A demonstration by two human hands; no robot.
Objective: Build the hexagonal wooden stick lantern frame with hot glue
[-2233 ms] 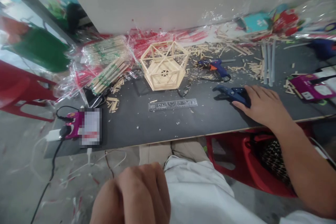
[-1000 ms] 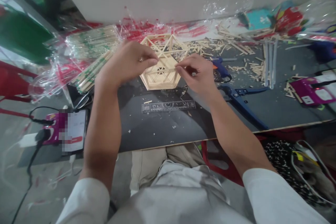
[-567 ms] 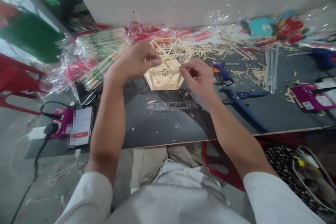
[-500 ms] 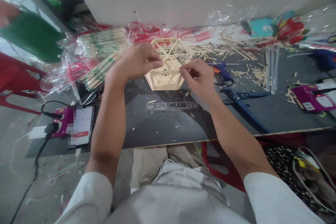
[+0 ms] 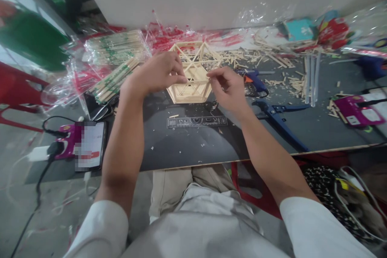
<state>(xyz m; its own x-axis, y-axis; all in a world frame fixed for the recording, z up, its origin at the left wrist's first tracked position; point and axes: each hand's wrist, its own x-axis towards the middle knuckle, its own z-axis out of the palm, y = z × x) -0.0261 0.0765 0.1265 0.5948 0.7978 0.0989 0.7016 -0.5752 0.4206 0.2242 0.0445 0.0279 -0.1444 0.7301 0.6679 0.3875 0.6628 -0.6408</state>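
Observation:
A hexagonal frame of thin wooden sticks (image 5: 193, 98) stands on the dark table, with slanted sticks crossing in its upper part. My left hand (image 5: 159, 71) reaches over its left side, thumb and fingers closed at the upper front stick. On the opposite side, my right hand (image 5: 229, 88) pinches the right end of that front stick between thumb and forefinger. A blue glue gun (image 5: 256, 82) lies just beyond my right hand. Parts of the frame's left side are hidden behind my left hand.
Bundled sticks (image 5: 113, 78) lie at left, and a phone (image 5: 95, 145) sits beside a purple power strip (image 5: 68, 141). Blue cutters (image 5: 281, 127) rest at right near clear glue sticks (image 5: 312, 80). Stick offcuts (image 5: 242, 58) litter the back. A printed ruler (image 5: 197, 122) lies in front.
My left hand has lowered slightly, its thumb now at the upper front stick. My right hand stays at the frame's right corner. The whole view has shifted a little.

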